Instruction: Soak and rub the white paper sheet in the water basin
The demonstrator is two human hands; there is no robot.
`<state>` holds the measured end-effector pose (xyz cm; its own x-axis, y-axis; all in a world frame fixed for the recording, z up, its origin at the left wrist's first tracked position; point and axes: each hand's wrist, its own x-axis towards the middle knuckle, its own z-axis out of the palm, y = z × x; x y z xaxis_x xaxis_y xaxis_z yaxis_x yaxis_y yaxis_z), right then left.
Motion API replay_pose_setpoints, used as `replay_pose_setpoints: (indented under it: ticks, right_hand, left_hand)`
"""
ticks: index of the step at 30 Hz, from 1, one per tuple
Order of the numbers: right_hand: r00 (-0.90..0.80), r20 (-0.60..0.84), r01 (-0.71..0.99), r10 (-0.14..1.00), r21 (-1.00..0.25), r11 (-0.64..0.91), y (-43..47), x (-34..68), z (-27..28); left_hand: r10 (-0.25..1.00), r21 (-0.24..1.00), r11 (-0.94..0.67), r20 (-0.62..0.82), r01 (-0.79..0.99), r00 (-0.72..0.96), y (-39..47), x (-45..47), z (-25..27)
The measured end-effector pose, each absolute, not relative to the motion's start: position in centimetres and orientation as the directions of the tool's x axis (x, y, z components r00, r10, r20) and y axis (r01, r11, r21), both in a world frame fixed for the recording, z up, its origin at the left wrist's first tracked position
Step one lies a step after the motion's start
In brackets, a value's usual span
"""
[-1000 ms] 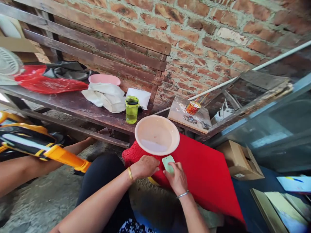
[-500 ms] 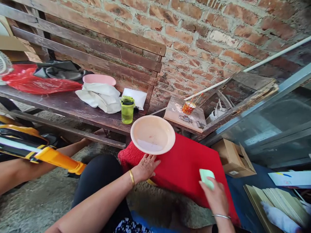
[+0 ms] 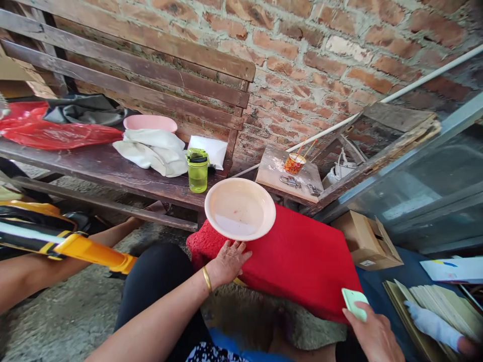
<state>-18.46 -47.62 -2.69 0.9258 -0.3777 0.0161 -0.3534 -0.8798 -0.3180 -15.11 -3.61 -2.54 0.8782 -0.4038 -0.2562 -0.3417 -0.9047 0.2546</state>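
Cloth, bright red, covers the table, and a pale basin stands at its left end. At the near edge, the left hand is spread open just beside the basin. The right hand grips a pale green object by the near right corner. A brick wall rises behind; a wooden seat stands near the left end, a cardboard box near the right edge.

A right hand has carried a pale green object from beside the basin to the lower right corner of the red cloth; the left hand, earlier curled, spreads its fingers
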Motion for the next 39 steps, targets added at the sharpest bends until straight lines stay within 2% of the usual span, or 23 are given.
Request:
replay_pose_setpoints:
  ticks: [2, 6, 9, 13, 15, 17, 20, 25, 28, 30, 33, 37, 39]
  right_hand:
    - [0.936, 0.009, -0.327, -0.351, -0.342, -0.881, -46.0, -17.6, -2.7]
    - [0.997, -0.035, -0.082, -0.074, -0.416, -0.906, -36.0, -14.4, -2.8]
    - [0.994, -0.090, 0.029, 0.065, -0.358, -0.933, -28.0, -11.8, -2.3]
    - [0.972, -0.170, 0.114, 0.163, -0.265, -0.958, -23.7, -9.6, -1.7]
    - [0.973, -0.198, 0.076, 0.119, -0.210, -0.975, -24.8, -8.9, -1.6]
    - [0.984, -0.179, -0.034, -0.006, -0.156, -0.987, -27.0, -8.3, -1.6]
    - [0.982, -0.112, -0.171, -0.151, -0.202, -0.964, -29.0, -7.5, -1.9]
    - [0.990, -0.075, -0.138, -0.119, -0.355, -0.924, -23.7, -6.7, -3.6]
    - [0.997, -0.051, -0.068, -0.053, -0.374, -0.925, -20.7, -6.5, -4.9]
    - [0.998, -0.054, -0.034, -0.016, -0.369, -0.929, -21.7, -6.5, -5.4]
    - [0.992, -0.091, -0.108, -0.084, -0.306, -0.946, -27.8, -6.3, -5.3]
    - [0.936, -0.079, -0.350, -0.343, -0.109, -0.930, -36.2, -6.0, -3.9]
    - [0.933, -0.047, -0.361, -0.357, -0.115, -0.926, -36.5, -6.1, -3.5]
  left_hand:
    - [-0.404, 0.269, -0.903, -0.255, -0.336, 0.879, -3.4, -15.2, -2.3]
    - [-0.400, 0.273, -0.903, -0.247, -0.333, 0.883, -3.2, -15.0, -2.2]
    - [-0.401, 0.273, -0.902, -0.243, -0.334, 0.883, -3.3, -14.8, -2.1]
    - [-0.413, 0.283, -0.892, -0.198, -0.351, 0.889, -3.2, -15.0, -1.7]
    - [-0.416, 0.283, -0.891, -0.189, -0.356, 0.890, -3.1, -15.2, -1.9]
    - [-0.419, 0.285, -0.888, -0.173, -0.362, 0.891, -3.0, -15.4, -2.4]
    - [-0.429, 0.288, -0.880, -0.146, -0.377, 0.891, -2.8, -15.7, -3.4]
    - [-0.430, 0.240, -0.884, -0.085, -0.401, 0.899, -3.2, -15.8, -4.6]
    - [-0.422, 0.217, -0.889, -0.049, -0.402, 0.905, -3.7, -15.6, -5.0]
    - [-0.418, 0.209, -0.891, -0.037, -0.402, 0.908, -3.8, -15.6, -5.2]
    - [-0.427, 0.200, -0.889, -0.031, -0.413, 0.904, -3.6, -15.7, -5.6]
    - [-0.443, 0.185, -0.878, 0.031, -0.441, 0.896, -3.1, -16.3, -5.7]
    - [-0.442, 0.185, -0.874, 0.083, -0.450, 0.893, -3.2, -16.5, -5.4]
